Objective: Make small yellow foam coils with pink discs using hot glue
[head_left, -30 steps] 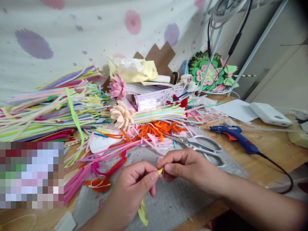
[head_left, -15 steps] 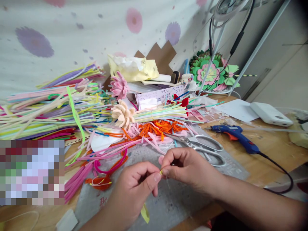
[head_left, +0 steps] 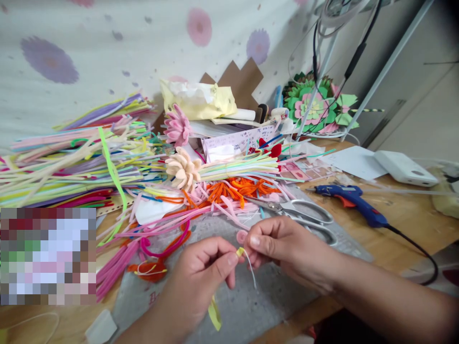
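My left hand (head_left: pixel 206 272) pinches a narrow yellow strip (head_left: pixel 214 314) between thumb and forefinger. One end of the strip shows above the fingertips, and its tail hangs below the hand. A thin white thread (head_left: pixel 252 271) curves from the upper end and droops over the grey mat (head_left: pixel 272 301). Just to the right, my right hand (head_left: pixel 278 246) has its thumb and fingers pressed together, close to the thread. Whether anything is between those fingers is hidden. Beyond the right hand lie silver-handled scissors (head_left: pixel 304 212).
Bundled pipe cleaners (head_left: pixel 71 162) heap up on the left. Fuzzy flowers, a cream one (head_left: pixel 183 169) and a pink one (head_left: pixel 177 125), stand behind orange pieces (head_left: pixel 229 191). To the right lies a blue glue gun (head_left: pixel 353 200) with its cord, near a white box (head_left: pixel 405 167).
My right fingers have drawn back slightly from the yellow strip's end, which now shows with the white thread curving from it. My left hand has stayed nearly in place, still pinching the strip.
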The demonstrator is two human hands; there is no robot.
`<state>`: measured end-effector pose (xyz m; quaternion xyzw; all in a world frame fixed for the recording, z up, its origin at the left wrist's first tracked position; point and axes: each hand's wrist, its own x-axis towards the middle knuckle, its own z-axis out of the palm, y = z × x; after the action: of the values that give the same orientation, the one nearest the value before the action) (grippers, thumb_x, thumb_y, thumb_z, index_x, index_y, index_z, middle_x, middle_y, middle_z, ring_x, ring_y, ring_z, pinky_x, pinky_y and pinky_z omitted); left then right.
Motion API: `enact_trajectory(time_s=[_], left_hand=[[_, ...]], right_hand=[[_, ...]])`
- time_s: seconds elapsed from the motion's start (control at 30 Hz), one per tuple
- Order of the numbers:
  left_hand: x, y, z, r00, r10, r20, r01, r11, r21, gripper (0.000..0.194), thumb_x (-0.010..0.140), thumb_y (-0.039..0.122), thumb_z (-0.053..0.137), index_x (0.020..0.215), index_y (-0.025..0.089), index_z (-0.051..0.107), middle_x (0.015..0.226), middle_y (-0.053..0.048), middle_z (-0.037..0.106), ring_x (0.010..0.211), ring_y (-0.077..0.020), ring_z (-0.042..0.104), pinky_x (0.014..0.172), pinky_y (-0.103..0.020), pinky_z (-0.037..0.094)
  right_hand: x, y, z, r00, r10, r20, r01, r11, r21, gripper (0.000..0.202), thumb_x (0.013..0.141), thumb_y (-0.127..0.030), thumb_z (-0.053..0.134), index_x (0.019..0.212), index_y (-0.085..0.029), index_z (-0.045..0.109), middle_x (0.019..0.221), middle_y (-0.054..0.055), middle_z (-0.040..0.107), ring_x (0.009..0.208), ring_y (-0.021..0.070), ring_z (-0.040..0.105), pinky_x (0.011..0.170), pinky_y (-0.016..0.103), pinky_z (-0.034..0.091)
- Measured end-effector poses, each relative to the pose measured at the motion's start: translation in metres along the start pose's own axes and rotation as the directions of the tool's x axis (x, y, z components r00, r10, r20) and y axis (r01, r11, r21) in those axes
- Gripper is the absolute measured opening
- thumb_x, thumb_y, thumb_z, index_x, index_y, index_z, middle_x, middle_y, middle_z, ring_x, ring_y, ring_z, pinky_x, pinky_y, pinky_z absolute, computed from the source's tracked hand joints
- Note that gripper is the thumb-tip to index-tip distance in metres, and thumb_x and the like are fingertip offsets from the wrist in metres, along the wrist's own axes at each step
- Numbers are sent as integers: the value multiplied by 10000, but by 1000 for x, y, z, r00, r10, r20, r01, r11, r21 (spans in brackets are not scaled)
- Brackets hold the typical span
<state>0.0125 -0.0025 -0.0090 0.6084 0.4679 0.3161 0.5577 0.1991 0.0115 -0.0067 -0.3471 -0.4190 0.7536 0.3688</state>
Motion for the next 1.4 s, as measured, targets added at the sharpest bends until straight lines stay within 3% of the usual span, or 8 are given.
enact_trajectory(time_s=[0.37,0.7,1.07,1.4], left_hand=[[1,-5,1,1000,-19,-19,18,999,-34,253,840,319,555,624,200,613,535,47,547,539,-116,437,538,-247,315],[2,2,1,1000,-9,-17,10,996,86,293,835,299,522,559,207,564,529,42,539,535,-126,453,538,-249,337],[-1,4,4,993,110,-48,-94,961,260,240,819,259,506,594,213,576,524,29,585,506,-136,500,500,-242,364],[0,7,3,997,69,-29,-64,990,128,253,814,246,539,568,214,585,526,29,567,529,-137,493,522,-245,354]], right_hand=[[0,1,2,999,-40,-8,39,987,-155,316,691,-449,752,666,-139,695,617,-11,578,582,95,444,577,250,334],[1,-4,11,985,-117,-124,46,881,-471,92,713,-210,615,635,-160,618,606,-33,562,572,94,471,557,227,346],[3,5,13,988,-66,-141,25,962,-271,96,669,-193,640,613,-165,567,597,-42,541,565,92,441,557,234,336],[2,5,16,994,33,-104,-35,999,-10,293,582,-309,813,595,-160,560,618,-44,545,539,76,484,554,215,375]])
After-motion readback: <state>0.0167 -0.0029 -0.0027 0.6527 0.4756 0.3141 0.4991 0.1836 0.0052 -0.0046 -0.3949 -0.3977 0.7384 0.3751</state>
